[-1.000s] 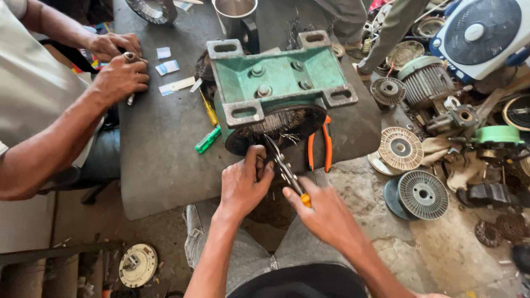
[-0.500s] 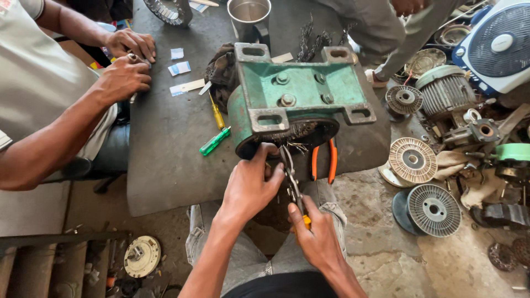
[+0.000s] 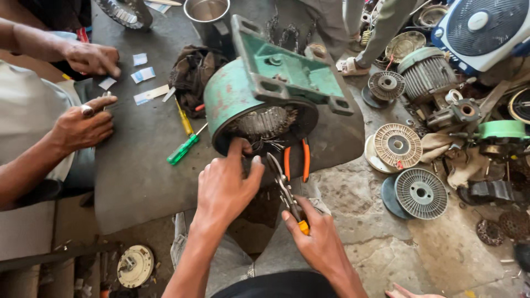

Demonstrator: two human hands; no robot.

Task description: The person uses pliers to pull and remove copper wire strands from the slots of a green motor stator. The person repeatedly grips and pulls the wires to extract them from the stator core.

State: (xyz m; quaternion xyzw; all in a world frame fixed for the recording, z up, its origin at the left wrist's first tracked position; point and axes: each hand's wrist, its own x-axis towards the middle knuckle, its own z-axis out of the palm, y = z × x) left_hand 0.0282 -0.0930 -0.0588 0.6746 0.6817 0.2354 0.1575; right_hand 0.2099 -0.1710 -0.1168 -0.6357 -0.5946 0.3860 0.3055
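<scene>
The mouth of the green motor housing (image 3: 237,96) is crowded by the left hand (image 3: 226,185), pliers (image 3: 284,187) and orange-handled cutters (image 3: 295,160). Bare dark tabletop (image 3: 132,171) is left open to its left, bounded by a green screwdriver (image 3: 182,150) and another person's hands (image 3: 80,127).

Both arms are bare, with no sleeves, gloves, rings or watch. The left hand (image 3: 225,186) and right hand (image 3: 314,240) have short nails. Light grey trousers (image 3: 232,265) cover the legs. A dark top (image 3: 281,286) shows at the bottom.
</scene>
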